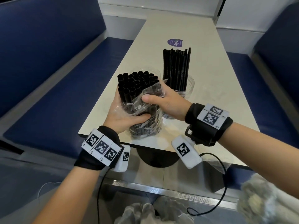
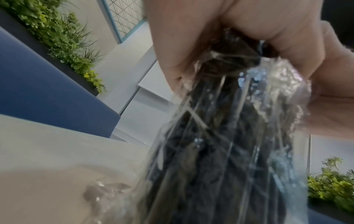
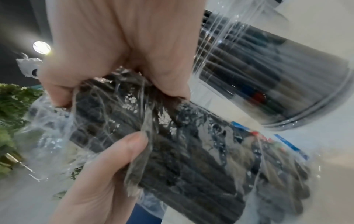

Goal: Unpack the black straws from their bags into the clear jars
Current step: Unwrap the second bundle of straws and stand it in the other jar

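A bundle of thick black straws (image 1: 137,81) stands upright in a crumpled clear bag (image 1: 145,128) at the table's near edge, its open tops poking out of the bag. My left hand (image 1: 127,113) grips the bundle from the left, thumb across the front. My right hand (image 1: 155,101) pinches the loose plastic of the bag (image 3: 191,144) near the top, on the right. Behind on the right, a clear jar (image 1: 191,85) holds thin black straws (image 1: 176,65). A faint clear rim (image 1: 156,71) shows behind the thick straws. The left wrist view shows my left hand (image 2: 249,75) closed round the bagged straws (image 2: 220,151).
The long pale table (image 1: 178,29) runs away from me, with a round purple sticker (image 1: 174,42) beyond the jar. Blue benches flank it on the left (image 1: 64,94) and right (image 1: 267,94). Crumpled plastic (image 1: 150,212) lies in my lap below the table edge.
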